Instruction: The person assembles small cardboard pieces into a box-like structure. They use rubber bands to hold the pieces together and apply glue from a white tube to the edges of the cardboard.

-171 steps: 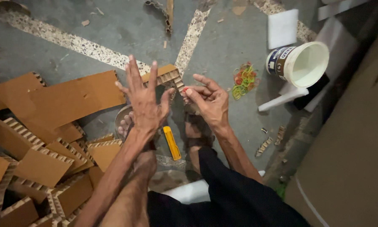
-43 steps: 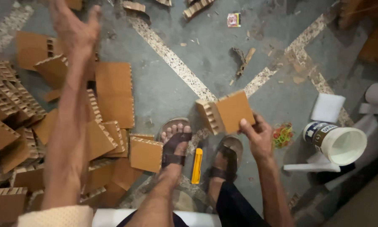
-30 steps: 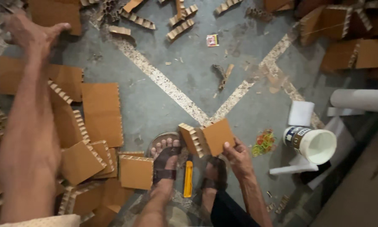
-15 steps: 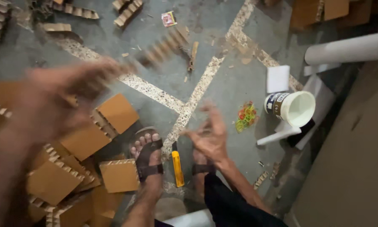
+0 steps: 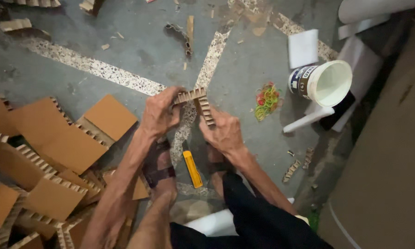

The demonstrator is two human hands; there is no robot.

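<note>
Both my hands hold a thick piece of honeycomb cardboard (image 5: 196,100) in front of me, above my sandalled feet. My left hand (image 5: 159,112) grips its left part, and my right hand (image 5: 222,131) grips the right part, which bends downward. The ribbed edge of the piece faces me. A yellow utility knife (image 5: 192,169) lies on the grey floor between my feet, just below my hands.
Several brown honeycomb cardboard pieces (image 5: 55,138) are heaped on the floor at the left. A white bucket (image 5: 323,83) lies tipped at the right, with a pile of coloured rubber bands (image 5: 266,100) beside it and a white sheet (image 5: 303,48) above. A large cardboard panel (image 5: 392,152) stands at the right.
My left arm, stretched far out to the left, has come back in. Both hands now meet on one cardboard piece, which my right hand alone held before. The view has shifted left.
</note>
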